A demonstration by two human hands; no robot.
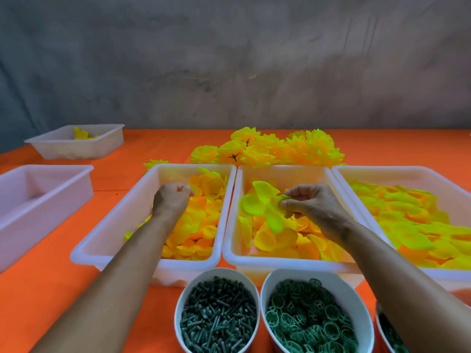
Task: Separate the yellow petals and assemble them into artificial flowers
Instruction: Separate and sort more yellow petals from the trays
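yellow petals (262, 200) — orange tablecloth (63, 289) — white trays (114, 225)

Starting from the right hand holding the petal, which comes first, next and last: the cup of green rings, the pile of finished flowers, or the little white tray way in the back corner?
From the right hand:
1. Pile of finished flowers, just behind the trays.
2. Cup of green rings, in front, near the person.
3. Little white tray, far back on the left.

Small craft workshop bench
Orange-covered table (76, 289), white sorting trays (107, 240), bowls of green plastic parts (216, 317), bare grey wall (229, 59)
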